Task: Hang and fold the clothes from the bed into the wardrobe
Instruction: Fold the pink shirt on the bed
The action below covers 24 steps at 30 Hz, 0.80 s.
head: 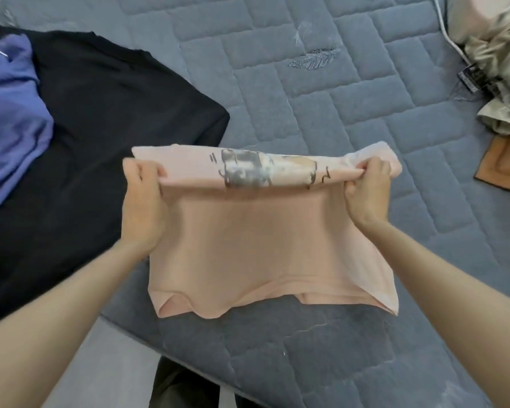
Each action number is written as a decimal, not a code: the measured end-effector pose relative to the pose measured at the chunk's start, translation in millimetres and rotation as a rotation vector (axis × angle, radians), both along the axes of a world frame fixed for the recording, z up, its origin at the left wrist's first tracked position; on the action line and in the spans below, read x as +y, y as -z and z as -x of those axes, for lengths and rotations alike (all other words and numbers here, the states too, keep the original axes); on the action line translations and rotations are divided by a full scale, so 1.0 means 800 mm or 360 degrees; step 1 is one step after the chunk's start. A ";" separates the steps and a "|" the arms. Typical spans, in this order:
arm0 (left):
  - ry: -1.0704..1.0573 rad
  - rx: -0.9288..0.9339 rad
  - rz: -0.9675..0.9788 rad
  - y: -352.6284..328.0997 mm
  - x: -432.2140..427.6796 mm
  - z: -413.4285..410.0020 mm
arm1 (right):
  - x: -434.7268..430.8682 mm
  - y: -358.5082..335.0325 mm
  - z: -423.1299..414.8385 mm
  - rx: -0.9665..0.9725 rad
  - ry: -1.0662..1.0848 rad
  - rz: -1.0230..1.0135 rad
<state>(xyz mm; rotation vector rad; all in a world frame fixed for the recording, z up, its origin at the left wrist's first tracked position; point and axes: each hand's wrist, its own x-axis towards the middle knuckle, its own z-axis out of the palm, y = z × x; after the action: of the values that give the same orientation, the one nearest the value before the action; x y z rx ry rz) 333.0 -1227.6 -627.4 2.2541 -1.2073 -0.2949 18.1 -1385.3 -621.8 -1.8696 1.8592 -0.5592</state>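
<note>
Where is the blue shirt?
In the head view, the blue shirt lies far left on the black garment, on the bed.

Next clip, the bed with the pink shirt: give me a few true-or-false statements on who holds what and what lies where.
1. Both hands grip the pink shirt: left hand, right hand. True.
2. The black garment lies right of the pink shirt. False: it lies to its left.
3. A blue garment rests on the black one. True.
4. The pink shirt is plain. False: it bears a grey print.
5. The bed cover is quilted. True.
</note>
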 end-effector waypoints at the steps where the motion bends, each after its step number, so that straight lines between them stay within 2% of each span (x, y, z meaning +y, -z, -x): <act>1: -0.0004 -0.0004 -0.0072 0.008 0.026 0.006 | 0.017 0.008 0.010 0.0010 -0.0004 -0.0039; 4: 0.0187 -0.0193 -0.0319 0.030 0.099 0.035 | 0.074 0.032 0.040 0.0096 0.0017 -0.0197; 11: 0.0114 0.0083 -0.0647 0.049 0.183 0.085 | 0.158 0.063 0.096 0.0250 -0.0058 -0.0429; 17: -0.0008 0.0126 -0.0633 0.055 0.208 0.108 | 0.199 0.069 0.125 0.0439 -0.0227 -0.0345; 20: -0.0150 0.0199 -0.0446 0.059 0.206 0.134 | 0.208 0.071 0.130 0.0321 -0.0262 -0.0234; 22: -0.0042 0.0290 -0.0327 0.060 0.202 0.161 | 0.218 0.069 0.134 0.0186 -0.0349 -0.0170; 24: 0.0179 0.0271 -0.0349 0.065 0.200 0.181 | 0.229 0.068 0.139 0.0136 -0.0494 -0.0212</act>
<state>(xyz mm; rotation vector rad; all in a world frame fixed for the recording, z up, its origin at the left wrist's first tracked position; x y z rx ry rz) 188.2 -1067.4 -679.7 2.2916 -1.2643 -0.6788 -92.7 -1201.8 -675.9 -2.0637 1.5694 -0.2482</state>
